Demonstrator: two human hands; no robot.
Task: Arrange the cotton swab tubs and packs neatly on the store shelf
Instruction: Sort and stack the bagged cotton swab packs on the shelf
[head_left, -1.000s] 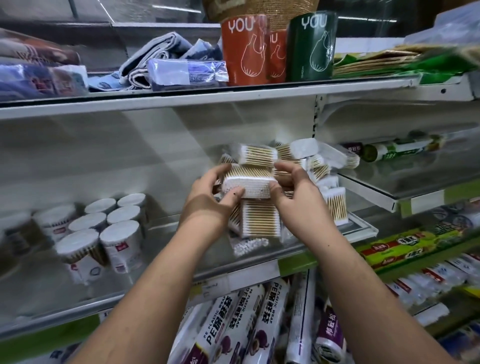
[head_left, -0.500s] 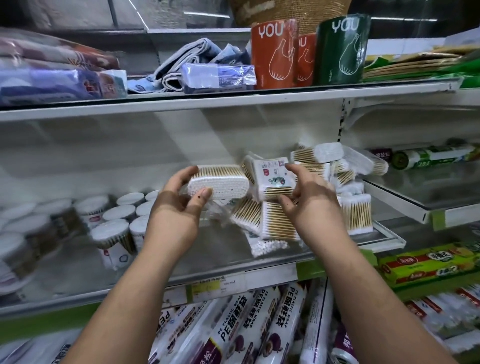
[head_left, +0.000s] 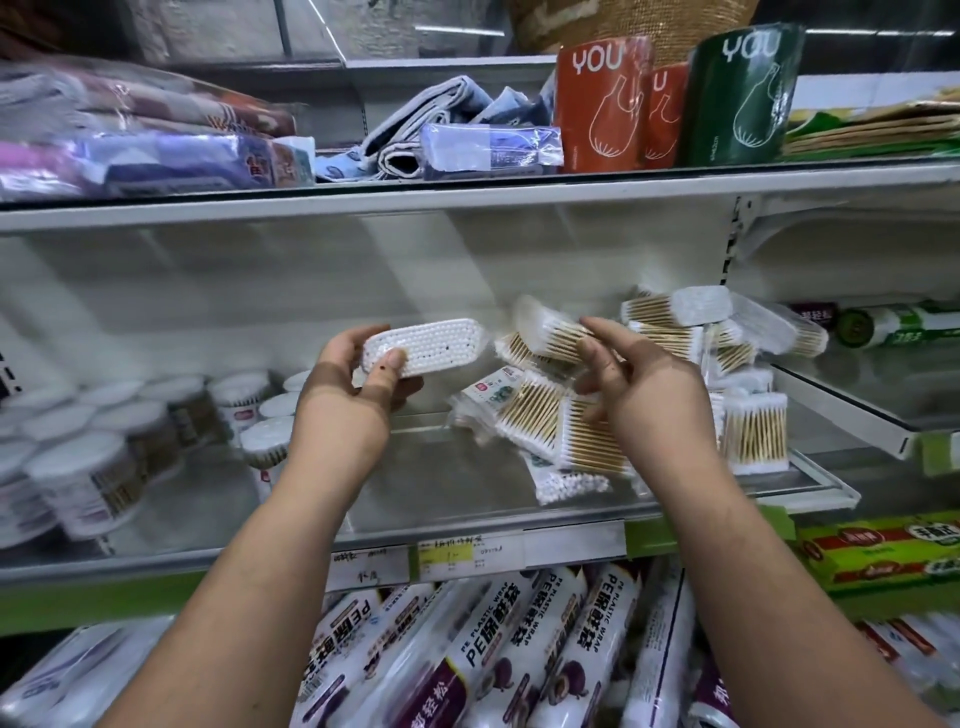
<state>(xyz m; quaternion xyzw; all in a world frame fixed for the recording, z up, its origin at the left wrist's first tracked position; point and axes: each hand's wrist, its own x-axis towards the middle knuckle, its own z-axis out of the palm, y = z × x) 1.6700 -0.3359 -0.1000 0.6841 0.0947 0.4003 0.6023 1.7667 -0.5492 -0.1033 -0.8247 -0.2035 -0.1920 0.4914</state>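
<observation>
— What sits where on the middle shelf (head_left: 467, 525)?
— Tubs (head_left: 93, 467) crowd its left end; a heap of packs (head_left: 587, 436) lies toward the right end, near the front edge, more stacked behind.

— And the hands?
— The left hand (head_left: 353, 395) holds one pack (head_left: 426, 345) above the shelf's middle, between tubs and heap. The right hand (head_left: 644, 384) pinches another pack (head_left: 550, 327) over the heap.

— Above and below?
— Rolls (head_left: 675, 104) stand on the upper shelf, right of folded cloths (head_left: 431, 124); wrap rolls (head_left: 519, 649) lie beneath.
</observation>
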